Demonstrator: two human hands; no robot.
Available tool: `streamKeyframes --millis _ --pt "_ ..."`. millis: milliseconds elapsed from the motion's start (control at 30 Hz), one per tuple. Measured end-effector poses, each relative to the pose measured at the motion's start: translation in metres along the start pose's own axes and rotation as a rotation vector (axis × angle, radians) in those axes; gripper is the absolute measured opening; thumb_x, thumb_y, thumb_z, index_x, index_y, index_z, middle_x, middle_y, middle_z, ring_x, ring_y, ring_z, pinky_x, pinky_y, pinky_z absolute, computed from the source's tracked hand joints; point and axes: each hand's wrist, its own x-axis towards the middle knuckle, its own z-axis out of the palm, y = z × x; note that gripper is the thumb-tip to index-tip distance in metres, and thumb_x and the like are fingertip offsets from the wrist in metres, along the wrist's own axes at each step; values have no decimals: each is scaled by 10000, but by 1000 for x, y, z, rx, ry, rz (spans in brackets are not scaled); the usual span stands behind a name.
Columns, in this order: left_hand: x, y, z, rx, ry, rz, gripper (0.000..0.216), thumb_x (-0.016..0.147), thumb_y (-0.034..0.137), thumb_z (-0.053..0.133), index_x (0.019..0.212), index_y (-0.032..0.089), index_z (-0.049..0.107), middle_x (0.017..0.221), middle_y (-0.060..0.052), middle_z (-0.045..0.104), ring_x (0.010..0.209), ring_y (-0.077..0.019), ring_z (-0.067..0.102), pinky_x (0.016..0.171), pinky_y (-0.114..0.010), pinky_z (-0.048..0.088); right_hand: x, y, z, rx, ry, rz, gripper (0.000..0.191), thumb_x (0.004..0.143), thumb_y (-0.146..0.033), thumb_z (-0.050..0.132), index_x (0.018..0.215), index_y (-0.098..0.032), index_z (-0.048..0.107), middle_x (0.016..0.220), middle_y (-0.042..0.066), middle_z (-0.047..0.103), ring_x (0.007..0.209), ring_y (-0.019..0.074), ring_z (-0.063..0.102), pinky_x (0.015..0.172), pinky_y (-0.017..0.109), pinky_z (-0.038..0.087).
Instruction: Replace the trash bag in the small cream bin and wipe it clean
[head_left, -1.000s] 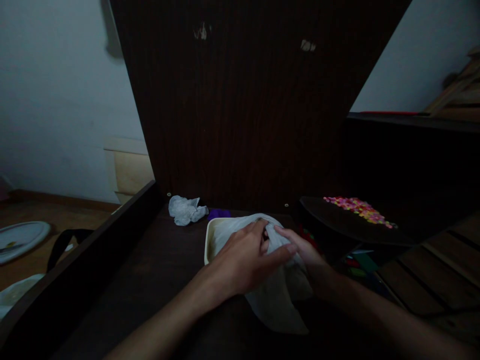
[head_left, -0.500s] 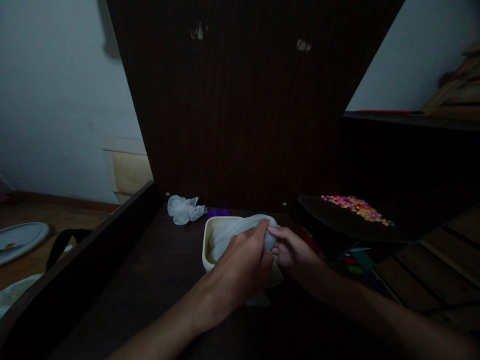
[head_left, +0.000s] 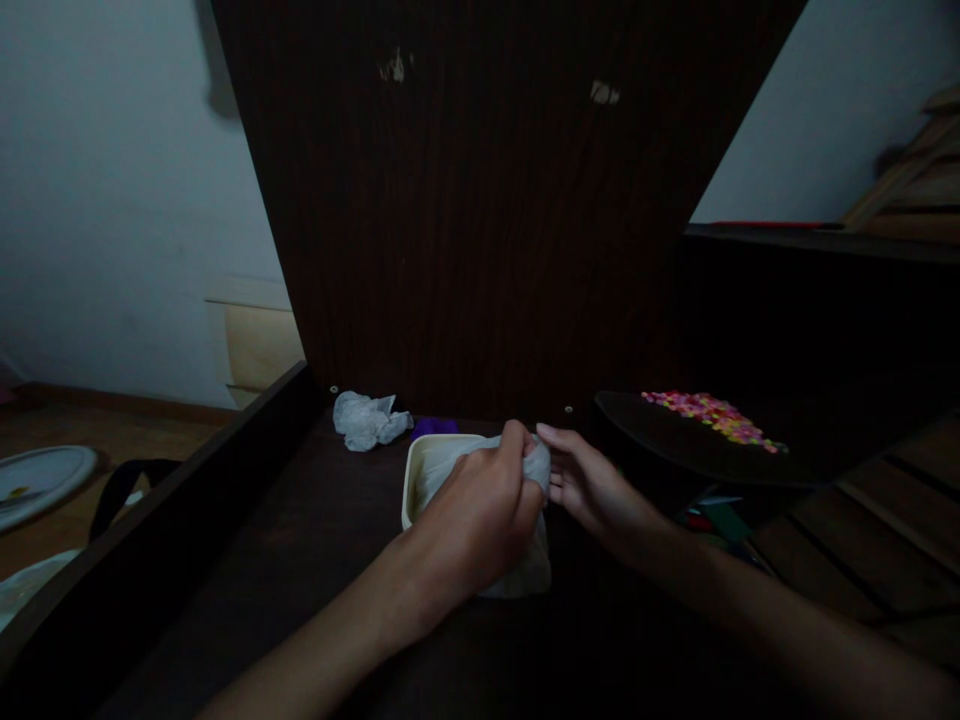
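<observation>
A cream rectangular container (head_left: 414,470) sits on a dark wooden surface (head_left: 300,540), with a white cloth-like bag (head_left: 525,575) bunched in and over it. My left hand (head_left: 472,520) is closed around the top of the white bag, pressing it into the container. My right hand (head_left: 585,485) lies beside it at the container's right edge, fingers partly extended and touching the bag near my left thumb. The lighting is dim.
A crumpled white plastic piece (head_left: 367,418) and a purple object (head_left: 437,427) lie behind the container. A dark tray (head_left: 660,440) carrying several small colourful pieces (head_left: 712,412) stands at the right. A tall dark wooden panel (head_left: 480,220) rises behind. A white plate (head_left: 41,480) lies on the floor at left.
The white bag hung out over the container's near edge; now it is gathered mostly inside. My left hand has closed into a grip on it and my right hand has loosened.
</observation>
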Motion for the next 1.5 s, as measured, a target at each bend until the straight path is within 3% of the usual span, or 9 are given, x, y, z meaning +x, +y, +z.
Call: streamKeyframes --millis 100,267,400,633,800,967,1100,1267,1500 --pt "2 -5 2 3 -13 117 73 941 166 461 969 214 509 852 -26 671 734 -180 634 677 -284 439 2 -3 0 -7 69 -64 303 641 -381 867 777 -196 669 784 -3 670 783 147 617 722 254 491" --pt "1 -11 -1 3 -41 177 160 847 89 526 952 210 524 931 -27 680 807 -178 639 722 -282 443 12 -6 0 -25 46 -48 436 572 -213 845 937 -211 606 694 -45 642 654 140 587 636 268 438" --pt "-4 -19 -8 58 -39 159 229 801 83 538 982 221 510 895 -17 653 786 -194 621 698 -298 421 20 -3 5 13 -3 -45 464 544 -162 808 940 -213 572 683 -54 632 652 136 579 648 263 429" --pt "-6 -36 -32 174 -107 133 185 774 98 554 908 221 525 820 1 601 788 -211 591 696 -313 398 29 2 4 37 -49 -31 313 507 -90 701 780 -228 631 712 -39 628 700 143 549 636 244 415" --pt "-2 -46 -47 253 -116 243 107 848 107 529 861 210 553 837 -4 590 835 -204 573 756 -313 419 30 4 2 27 -121 -58 270 534 -103 654 773 -229 640 684 -34 602 645 136 496 566 243 350" --pt "6 -52 -52 294 -68 391 163 892 71 511 854 205 595 821 -5 620 860 -200 549 797 -314 416 30 1 6 -84 -226 -110 323 645 -155 760 907 -212 580 749 -39 659 695 124 583 648 232 412" --pt "15 -59 -55 396 -42 465 233 802 -16 511 803 194 610 821 -26 638 878 -216 534 768 -323 400 40 -1 7 -208 -313 -145 419 696 -221 836 991 -210 538 777 -21 721 707 138 660 708 265 476" --pt "23 -80 -57 479 115 569 243 860 9 509 818 184 672 876 -60 695 972 -249 544 869 -389 416 49 1 10 -285 -392 -195 350 798 -287 787 1053 -190 567 775 8 749 736 153 705 743 287 514" --pt "23 -94 -52 604 283 580 165 873 135 542 845 179 699 1092 -104 719 1066 -308 547 909 -490 420 47 11 18 -157 -340 -219 360 757 -244 819 950 -212 516 819 -13 721 747 120 698 720 242 508"
